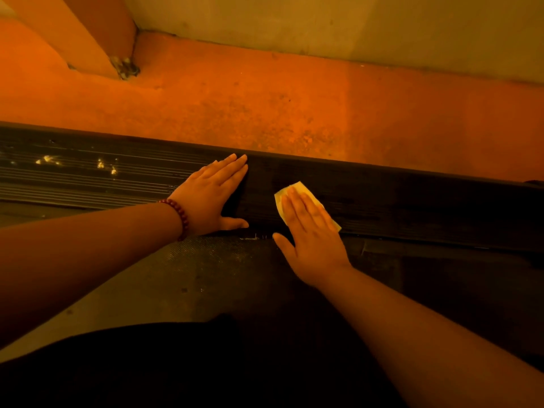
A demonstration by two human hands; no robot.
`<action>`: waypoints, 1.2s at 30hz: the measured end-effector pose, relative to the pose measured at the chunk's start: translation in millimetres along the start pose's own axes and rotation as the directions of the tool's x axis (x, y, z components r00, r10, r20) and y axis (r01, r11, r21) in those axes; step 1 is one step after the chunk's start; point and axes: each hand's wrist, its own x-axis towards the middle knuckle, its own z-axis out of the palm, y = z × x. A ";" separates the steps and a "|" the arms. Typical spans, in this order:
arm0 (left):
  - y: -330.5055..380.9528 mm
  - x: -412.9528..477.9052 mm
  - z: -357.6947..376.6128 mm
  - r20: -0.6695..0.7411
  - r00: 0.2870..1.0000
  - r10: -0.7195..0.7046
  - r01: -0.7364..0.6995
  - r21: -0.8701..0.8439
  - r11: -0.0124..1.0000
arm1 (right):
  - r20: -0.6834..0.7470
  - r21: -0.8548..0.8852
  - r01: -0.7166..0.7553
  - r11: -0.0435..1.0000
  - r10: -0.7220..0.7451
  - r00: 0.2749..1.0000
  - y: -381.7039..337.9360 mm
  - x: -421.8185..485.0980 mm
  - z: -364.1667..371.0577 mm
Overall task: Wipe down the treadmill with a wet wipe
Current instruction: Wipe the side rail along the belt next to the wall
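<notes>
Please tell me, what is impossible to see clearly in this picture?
Head view:
- Wet wipe: mostly under the right hand; its full shape is hidden.
- Side rail: cut off at both edges; its right part too dark to judge.
- Pale specks: too small to identify.
- Belt: near part hidden by dark clothing.

The wipe [298, 187] is seen as pale yellow. The rail [412, 195] is coloured black and ribbed lengthwise, flecked with pale specks at the left. The belt [206, 260] is patterned in a fine dark grey weave. The floor [265, 98] is mottled orange, the bracelet [180, 214] beaded dark red.
</notes>
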 end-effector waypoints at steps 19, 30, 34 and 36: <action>-2.7 -4.8 0.4 0.005 1.000 0.020 -0.020 0.024 1.000 | 0.080 -0.136 0.267 0.954 -0.258 0.963 -0.2 25.8 -13.9; -4.8 -8.7 1.4 0.050 0.999 -0.006 0.005 0.015 1.000 | 0.176 -0.187 0.321 0.928 -0.290 0.941 40.0 0.8 -11.1; -5.3 -7.7 0.7 0.062 0.998 -0.014 0.013 0.011 1.000 | 0.177 -0.159 0.397 0.904 -0.369 0.912 16.2 23.2 -19.0; -5.6 -7.4 0.1 0.073 0.997 -0.018 0.016 0.019 1.000 | 0.207 -0.143 0.446 0.884 -0.414 0.887 13.2 27.4 -22.4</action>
